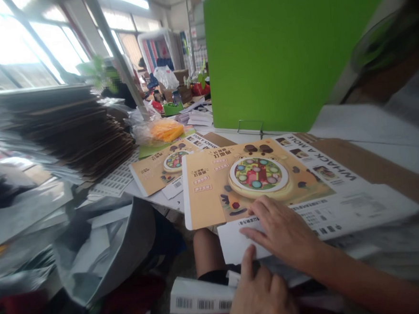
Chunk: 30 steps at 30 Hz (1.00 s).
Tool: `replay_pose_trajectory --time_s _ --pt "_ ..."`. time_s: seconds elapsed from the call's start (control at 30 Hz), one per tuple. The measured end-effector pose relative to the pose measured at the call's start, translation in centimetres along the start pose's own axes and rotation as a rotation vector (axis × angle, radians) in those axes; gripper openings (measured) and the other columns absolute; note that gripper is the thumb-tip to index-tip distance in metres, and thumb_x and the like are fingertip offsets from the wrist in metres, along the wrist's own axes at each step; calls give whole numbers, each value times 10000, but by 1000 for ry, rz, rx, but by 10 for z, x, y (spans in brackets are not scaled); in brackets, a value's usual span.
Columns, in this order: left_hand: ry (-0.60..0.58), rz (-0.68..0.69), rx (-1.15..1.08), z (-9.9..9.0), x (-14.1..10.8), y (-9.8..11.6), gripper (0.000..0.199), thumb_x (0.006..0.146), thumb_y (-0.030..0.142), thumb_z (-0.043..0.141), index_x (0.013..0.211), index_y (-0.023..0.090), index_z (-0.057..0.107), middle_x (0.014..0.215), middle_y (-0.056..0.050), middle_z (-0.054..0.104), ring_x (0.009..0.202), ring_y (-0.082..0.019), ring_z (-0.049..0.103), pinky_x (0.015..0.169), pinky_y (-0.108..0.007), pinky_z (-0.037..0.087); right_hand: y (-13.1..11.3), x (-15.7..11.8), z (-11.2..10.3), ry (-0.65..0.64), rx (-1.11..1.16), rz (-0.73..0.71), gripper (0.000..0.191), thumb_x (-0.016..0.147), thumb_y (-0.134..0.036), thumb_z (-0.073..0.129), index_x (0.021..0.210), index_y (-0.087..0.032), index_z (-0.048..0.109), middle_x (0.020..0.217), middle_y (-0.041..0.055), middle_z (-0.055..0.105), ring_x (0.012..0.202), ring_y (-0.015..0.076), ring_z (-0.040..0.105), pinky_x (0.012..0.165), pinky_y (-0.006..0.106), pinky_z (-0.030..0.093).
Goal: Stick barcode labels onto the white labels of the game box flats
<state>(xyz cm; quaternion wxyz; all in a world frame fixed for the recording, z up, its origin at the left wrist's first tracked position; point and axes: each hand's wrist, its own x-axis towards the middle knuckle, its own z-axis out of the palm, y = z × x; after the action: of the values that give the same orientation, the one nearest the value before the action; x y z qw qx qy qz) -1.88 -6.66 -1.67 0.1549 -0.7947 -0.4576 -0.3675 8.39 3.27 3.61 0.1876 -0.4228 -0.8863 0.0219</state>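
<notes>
A flat printed cardboard box sheet (203, 176) marked "WHACK A MOLE" lies on the table before me, its white flap (233, 244) hanging toward my lap. My right hand (279, 231) rests palm down across the sheet's near edge, fingers stretched out and thumb apart over the flap. Below it, my left hand (262, 292) has one finger extended up to the flap's lower edge, the others curled. A white strip of barcode labels (199, 296) runs out to the left from under this hand; its grip is partly hidden.
Another printed sheet (153, 173) lies farther left, with an orange item in plastic (166, 130) behind it. A tall cardboard stack (60, 129) stands left, above a grey bin (129, 244) of paper scraps. A green panel (277, 52) rises behind. Someone sits in the background.
</notes>
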Motion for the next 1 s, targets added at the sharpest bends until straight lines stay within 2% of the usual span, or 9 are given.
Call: replay_pose_trajectory --time_s 0.17,0.3,0.4,0.5,0.6,0.7,0.8,0.93,1.0 --pt "15 -38 -9 -11 -4 -8 304 775 17 449 533 200 432 504 44 423 501 -123 400 1079 -373 297 25 -6 2 86 -46 -11 164 933 -351 550 948 -188 560 919 65 573 829 234 583 713 389 504" --pt "-12 -56 11 -21 -12 -23 332 821 3 425 545 188 410 542 48 423 543 -123 398 1162 -497 127 50 -17 -4 85 36 -53 298 968 -410 466 1120 -181 579 1184 139 574 1124 288 531 962 492 449" --pt "-94 16 -23 -26 -16 -34 362 914 58 392 589 198 470 600 46 455 592 -133 451 1159 -570 121 58 -24 -8 46 17 -63 410 978 -417 438 1316 -199 516 1397 137 489 1314 294 415 1084 527 358" --pt "-207 109 -72 -26 -14 -44 328 958 115 403 672 206 537 679 35 504 677 -145 520 1155 -541 161 60 -26 -14 5 -23 -43 428 985 -387 429 1354 -186 510 1430 126 477 1340 280 402 1123 511 329" --pt "-240 166 -98 -18 -7 -47 310 957 118 416 686 207 539 690 34 509 665 -142 512 1127 -504 225 67 -28 -21 3 -43 -10 431 984 -374 431 1353 -168 520 1418 126 495 1333 272 417 1129 506 332" --pt "-158 179 -161 -4 3 -39 343 957 140 423 632 205 511 637 44 475 598 -134 462 1106 -501 239 85 -36 -28 20 -56 3 423 985 -374 424 1352 -187 519 1421 114 496 1330 261 425 1124 523 334" --pt "-69 131 -171 9 11 -27 344 920 164 489 578 202 480 584 57 458 561 -126 432 1123 -558 160 112 -50 -28 55 -72 -4 418 977 -394 424 1338 -213 529 1414 99 505 1318 254 443 1114 518 348" --pt "-127 174 -70 19 8 -21 331 840 189 610 561 196 432 568 78 482 563 -111 461 1145 -580 36 156 -66 -17 114 -90 11 414 948 -437 434 1300 -257 555 1382 79 536 1281 278 487 1090 521 380" --pt "-106 166 -28 24 -2 -23 368 847 219 611 554 192 391 542 89 469 518 -92 433 1145 -595 38 178 -69 -10 128 -87 10 417 925 -466 445 1273 -275 574 1358 80 555 1251 302 515 1066 526 407"
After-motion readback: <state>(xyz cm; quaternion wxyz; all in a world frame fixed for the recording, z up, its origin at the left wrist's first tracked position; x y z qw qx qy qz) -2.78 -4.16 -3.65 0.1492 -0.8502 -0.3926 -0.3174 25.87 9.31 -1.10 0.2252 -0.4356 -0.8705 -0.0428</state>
